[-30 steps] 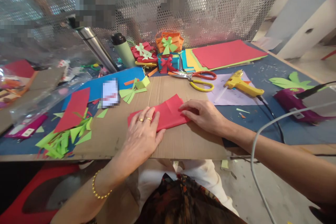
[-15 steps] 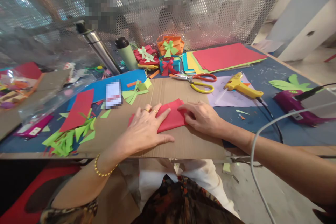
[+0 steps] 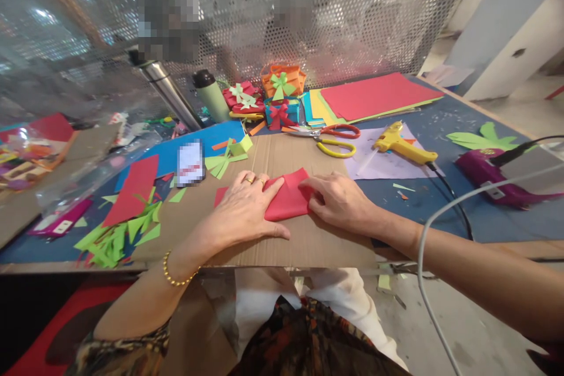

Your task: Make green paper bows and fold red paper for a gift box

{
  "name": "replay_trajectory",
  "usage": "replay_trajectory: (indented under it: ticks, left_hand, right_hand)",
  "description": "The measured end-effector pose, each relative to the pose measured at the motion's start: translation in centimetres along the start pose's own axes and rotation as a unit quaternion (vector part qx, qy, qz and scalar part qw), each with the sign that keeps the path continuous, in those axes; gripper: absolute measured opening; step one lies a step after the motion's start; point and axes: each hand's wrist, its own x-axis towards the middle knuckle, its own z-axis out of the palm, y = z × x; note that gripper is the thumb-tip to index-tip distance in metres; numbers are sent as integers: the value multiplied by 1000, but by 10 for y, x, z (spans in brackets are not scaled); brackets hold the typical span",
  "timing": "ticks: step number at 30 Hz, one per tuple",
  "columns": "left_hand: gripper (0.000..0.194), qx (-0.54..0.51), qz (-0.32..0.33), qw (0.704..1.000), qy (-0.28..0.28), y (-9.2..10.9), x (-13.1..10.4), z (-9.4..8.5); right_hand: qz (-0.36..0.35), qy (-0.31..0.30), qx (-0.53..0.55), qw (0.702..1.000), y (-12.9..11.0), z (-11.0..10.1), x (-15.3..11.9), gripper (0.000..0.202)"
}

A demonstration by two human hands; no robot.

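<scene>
A folded piece of red paper (image 3: 288, 197) lies on the brown cardboard sheet (image 3: 264, 252) in front of me. My left hand (image 3: 244, 205) rests flat across its left part, fingers spread and thumb pointing right. At the paper's right end my right hand (image 3: 335, 200) has its fingers curled and pinched on the edge. Part of the paper is hidden under the left hand. Just beyond, scissors (image 3: 326, 135) with one red and one yellow handle lie with their blades pointing left.
A yellow glue gun (image 3: 403, 144) rests on lilac paper (image 3: 370, 167) to the right, near a purple power strip (image 3: 489, 179). Green paper scraps (image 3: 110, 241) and a phone (image 3: 190, 163) lie left. Small paper gift boxes (image 3: 282, 111), coloured sheets (image 3: 383, 94) and bottles (image 3: 214, 97) stand behind.
Both hands stay on the red paper in nearly the same pose. The view has shifted slightly; the right fingers remain at the paper's right edge.
</scene>
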Motion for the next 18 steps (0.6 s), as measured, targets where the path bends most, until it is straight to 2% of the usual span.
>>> replay_trajectory:
  ticks: [6, 12, 15, 18]
  left_hand:
    - [115, -5, -14, 999, -31, 2, 2, -4]
    - [105, 12, -17, 999, -41, 4, 4, -8]
    - [102, 13, -29, 999, -37, 4, 6, -6]
    - [109, 13, -41, 999, -28, 2, 7, -3]
  right_hand:
    - [-9, 7, 22, 1000, 3, 3, -2, 38]
    - [-68, 40, 46, 996, 5, 5, -6, 35]
    - [-94, 40, 37, 994, 4, 5, -7, 31]
    - [-98, 40, 29, 994, 3, 6, -7, 28]
